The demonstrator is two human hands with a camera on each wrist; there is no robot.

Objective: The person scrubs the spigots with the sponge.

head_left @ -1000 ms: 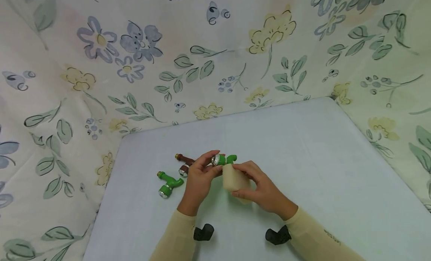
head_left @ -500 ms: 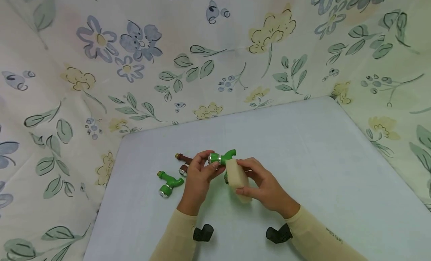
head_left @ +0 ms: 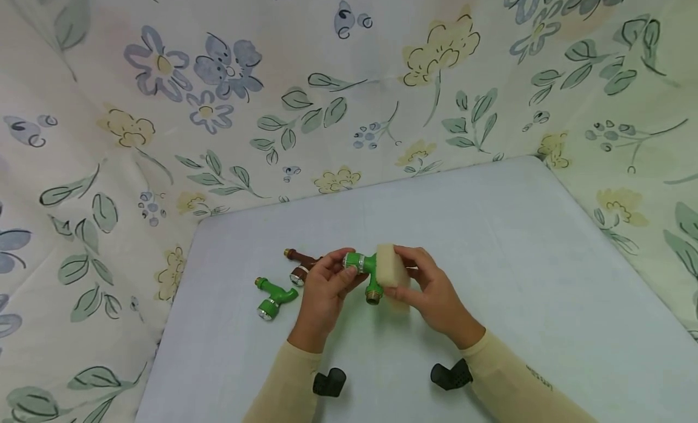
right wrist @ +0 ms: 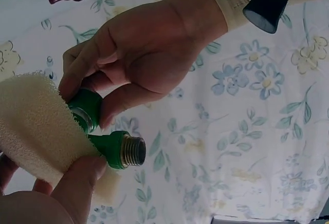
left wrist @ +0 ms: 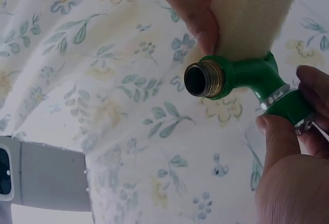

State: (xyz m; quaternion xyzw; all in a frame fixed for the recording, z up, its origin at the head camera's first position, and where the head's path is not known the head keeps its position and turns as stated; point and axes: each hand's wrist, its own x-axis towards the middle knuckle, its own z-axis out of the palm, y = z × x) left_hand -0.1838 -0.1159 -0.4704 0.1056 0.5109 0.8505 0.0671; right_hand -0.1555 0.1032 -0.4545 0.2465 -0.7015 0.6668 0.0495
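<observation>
Above the table, my left hand (head_left: 322,293) pinches a green tap (head_left: 371,266) by its silver-ringed knob. Its brass threaded end (left wrist: 205,79) points toward me. My right hand (head_left: 436,293) holds a cream sponge (head_left: 391,266) between thumb and fingers, against the spout side of the tap. In the right wrist view the sponge (right wrist: 41,126) covers much of the tap, and the threaded end shows past the right thumb. The spout is hidden behind the sponge in the head view.
A second green tap (head_left: 275,297) lies on the white table (head_left: 518,241) left of my left hand. Just behind it a brown tap (head_left: 300,266) is partly hidden by that hand. Floral cloth (head_left: 338,108) hangs at the back and sides. Black wrist mounts (head_left: 329,382) sit at both sleeves.
The green tap has turned, so its threaded end now shows below and toward me. The sponge has moved up and slightly right, from the tap's lower side to its spout side.
</observation>
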